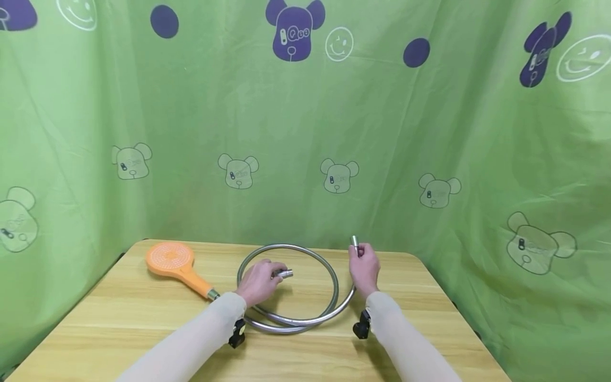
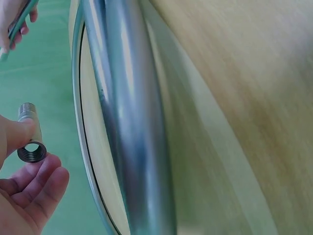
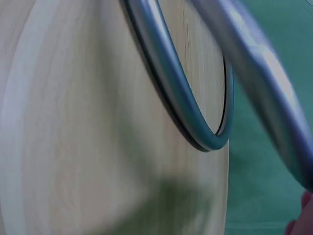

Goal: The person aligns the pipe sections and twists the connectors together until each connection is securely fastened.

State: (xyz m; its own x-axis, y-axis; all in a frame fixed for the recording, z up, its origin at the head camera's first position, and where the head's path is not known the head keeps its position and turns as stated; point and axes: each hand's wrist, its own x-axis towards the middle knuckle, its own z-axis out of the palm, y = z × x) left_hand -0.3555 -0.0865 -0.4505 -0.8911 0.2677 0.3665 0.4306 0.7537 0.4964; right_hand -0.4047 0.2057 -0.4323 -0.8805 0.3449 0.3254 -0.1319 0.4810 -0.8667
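Note:
My left hand (image 1: 259, 282) pinches a short silver threaded metal fitting (image 1: 286, 274) between thumb and fingers, over the middle of the table. In the left wrist view the fitting (image 2: 28, 110) shows an outer thread at one end and a hollow, inside-threaded mouth at the other. Farther right, my right hand (image 1: 365, 269) grips a shiny metal shower hose (image 1: 335, 286) just below its silver end connector (image 1: 354, 241), which points up. The hose lies in loops between both hands, and part of it passes behind the left forearm. Only some right fingertips (image 3: 306, 218) show in the right wrist view.
An orange shower head (image 1: 170, 257) lies face up at the table's left, its handle joined to a metal collar (image 1: 213, 294) beside the left forearm. Behind the wooden table (image 1: 420, 323) hangs a green printed curtain (image 1: 291, 116), which also runs along both sides.

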